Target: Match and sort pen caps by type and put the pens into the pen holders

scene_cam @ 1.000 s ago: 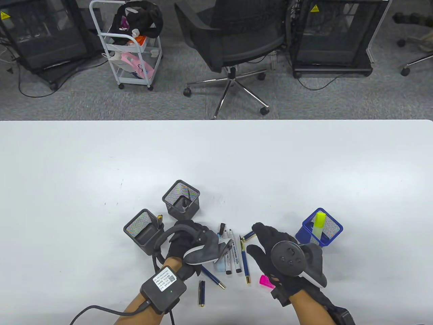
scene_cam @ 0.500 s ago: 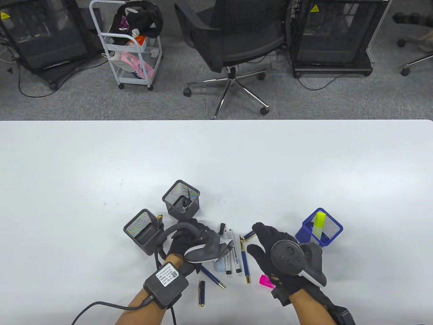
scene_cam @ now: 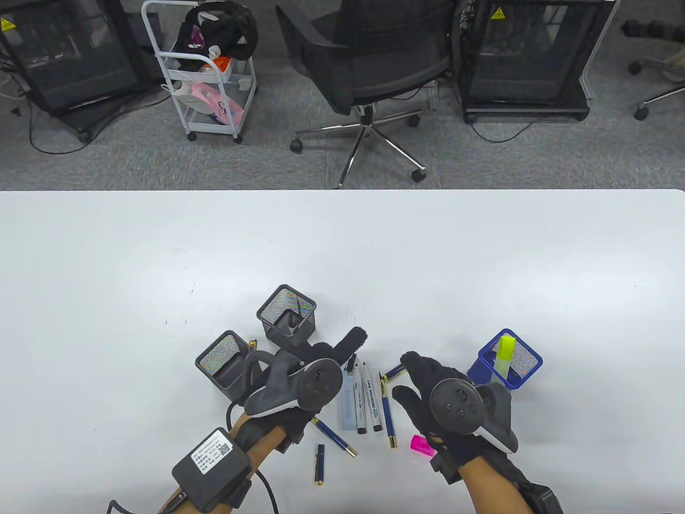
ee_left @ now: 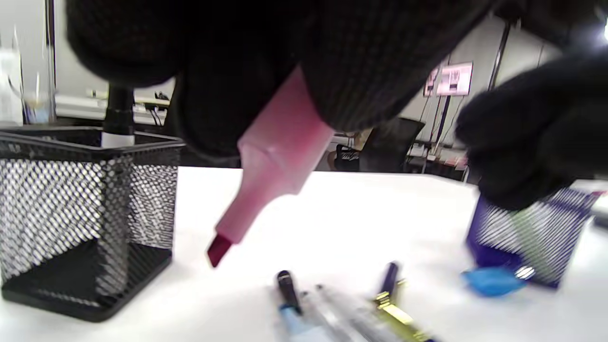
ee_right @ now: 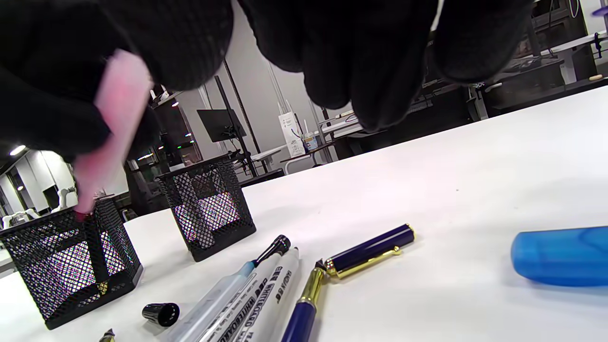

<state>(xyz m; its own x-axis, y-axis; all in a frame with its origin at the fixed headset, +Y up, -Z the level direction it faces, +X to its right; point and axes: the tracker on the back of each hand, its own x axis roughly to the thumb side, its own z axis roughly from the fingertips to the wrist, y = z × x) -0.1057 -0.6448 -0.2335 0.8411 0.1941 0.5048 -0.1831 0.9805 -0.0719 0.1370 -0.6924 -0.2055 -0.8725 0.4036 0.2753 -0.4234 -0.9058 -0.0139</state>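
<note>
Left wrist view shows the left hand (ee_left: pixel 304 61) gripping an uncapped pink highlighter (ee_left: pixel 270 161) at frame centre, tip angled down, while the right hand (scene_cam: pixel 428 399), fingers relaxed and empty, hovers over the pink cap (scene_cam: pixel 421 445) at lower right; a careless dip could smear ink on the table (scene_cam: pixel 481 257).

table view overhead; wrist views low, close, sharing pens (ee_left: pixel 304 304) (ee_right: pixel 266 285).

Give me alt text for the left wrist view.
Gloved fingers grip an uncapped pink highlighter, tip angled down over a white table. A black mesh pen holder stands left, a blue one right, pens lying between.
</note>
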